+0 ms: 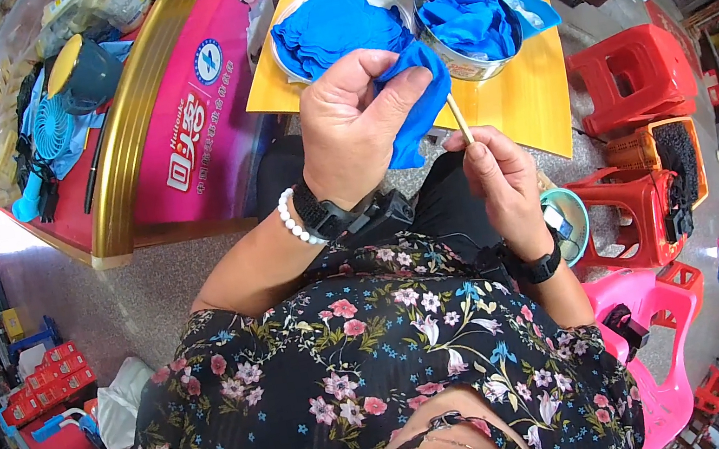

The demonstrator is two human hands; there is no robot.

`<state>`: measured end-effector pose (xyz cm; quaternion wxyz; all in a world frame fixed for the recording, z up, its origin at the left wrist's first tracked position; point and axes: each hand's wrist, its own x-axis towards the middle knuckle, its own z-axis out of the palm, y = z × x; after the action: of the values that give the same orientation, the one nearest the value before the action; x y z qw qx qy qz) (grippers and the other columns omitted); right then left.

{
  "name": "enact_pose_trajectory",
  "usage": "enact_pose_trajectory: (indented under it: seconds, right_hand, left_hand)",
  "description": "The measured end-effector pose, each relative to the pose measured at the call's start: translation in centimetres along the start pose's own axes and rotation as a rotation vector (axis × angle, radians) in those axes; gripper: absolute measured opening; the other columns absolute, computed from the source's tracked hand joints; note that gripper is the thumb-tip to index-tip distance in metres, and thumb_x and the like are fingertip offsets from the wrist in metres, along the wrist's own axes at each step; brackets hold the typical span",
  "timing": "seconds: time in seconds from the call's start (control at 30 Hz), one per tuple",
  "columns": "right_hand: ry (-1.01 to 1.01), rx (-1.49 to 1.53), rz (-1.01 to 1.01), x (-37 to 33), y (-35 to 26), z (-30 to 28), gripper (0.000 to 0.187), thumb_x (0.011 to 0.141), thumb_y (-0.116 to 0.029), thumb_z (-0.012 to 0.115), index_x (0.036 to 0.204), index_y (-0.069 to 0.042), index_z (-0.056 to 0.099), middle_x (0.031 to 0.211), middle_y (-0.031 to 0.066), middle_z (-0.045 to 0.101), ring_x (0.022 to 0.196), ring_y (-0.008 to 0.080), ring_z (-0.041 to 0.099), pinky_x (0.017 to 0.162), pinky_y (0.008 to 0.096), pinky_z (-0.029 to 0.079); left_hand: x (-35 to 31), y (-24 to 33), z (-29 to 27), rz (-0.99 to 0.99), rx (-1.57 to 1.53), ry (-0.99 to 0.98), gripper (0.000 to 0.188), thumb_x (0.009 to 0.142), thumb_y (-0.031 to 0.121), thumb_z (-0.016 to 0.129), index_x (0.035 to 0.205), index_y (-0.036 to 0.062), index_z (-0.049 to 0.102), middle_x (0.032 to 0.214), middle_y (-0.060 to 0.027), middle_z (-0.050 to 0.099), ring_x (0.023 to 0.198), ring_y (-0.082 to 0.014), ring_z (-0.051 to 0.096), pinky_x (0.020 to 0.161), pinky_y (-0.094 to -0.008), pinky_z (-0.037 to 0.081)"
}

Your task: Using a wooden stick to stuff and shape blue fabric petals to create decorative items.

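Softly creased blue cloth point(432, 98) in left grip point(352, 127), tan stick point(459, 117) in right grip point(508, 185).

Large white characters point(185, 146) are printed on the pink front panel point(151, 187) of the gold-edged bench point(115, 136), flanked by Latin lettering point(179, 126) and a smaller line of characters point(214, 127); a round blue-and-white emblem point(209, 61) is set nearby. Print on red boxes point(48, 382) can't be resolved.
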<state>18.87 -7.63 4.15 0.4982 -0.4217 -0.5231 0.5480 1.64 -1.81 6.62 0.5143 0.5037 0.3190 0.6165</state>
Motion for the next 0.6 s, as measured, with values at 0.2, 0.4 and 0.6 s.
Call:
enact_pose_trajectory:
  seconds: [0.2, 0.4, 0.6]
  right_hand:
    - [0.049, -0.277, -0.167, 0.4, 0.0, -1.0, 0.022, 0.095, -0.016, 0.052, 0.101, 0.002, 0.062, 0.078, -0.0026, 0.057, 0.063, 0.0045, 0.042, 0.057, 0.0187, 0.035]
    - [0.036, -0.208, -0.143, 0.1, 0.0, -0.6, 0.022, 0.095, -0.017, 0.052, 0.101, 0.001, 0.062, 0.070, -0.0034, 0.055, 0.059, 0.0045, 0.041, 0.053, 0.0188, 0.034]
    - [-0.215, 0.360, 0.192, 0.0, 0.8, -0.7, 0.024, 0.096, -0.021, 0.048, 0.100, 0.000, 0.060, 0.062, -0.0074, 0.040, 0.051, 0.0023, 0.032, 0.046, 0.0194, 0.024]
  left_hand:
    - [0.2, 0.8, 0.3, -0.004, 0.053, -0.041, 0.008, 0.083, 0.008, 0.067, 0.087, 0.0020, 0.063, 0.068, 0.0063, 0.056, 0.060, 0.0013, 0.045, 0.050, -0.0156, 0.037]
    - [-0.1, 1.8, -0.4, 0.000, 0.320, -0.204, 0.012, 0.082, 0.008, 0.066, 0.076, 0.0026, 0.058, 0.060, 0.0039, 0.050, 0.057, -0.0010, 0.042, 0.048, -0.0209, 0.037]
    - [-0.4, 1.1, -0.5, 0.125, 0.328, -0.202, 0.011, 0.085, 0.008, 0.065, 0.079, 0.0041, 0.057, 0.064, 0.0062, 0.050, 0.059, 0.0002, 0.042, 0.049, -0.0182, 0.035]
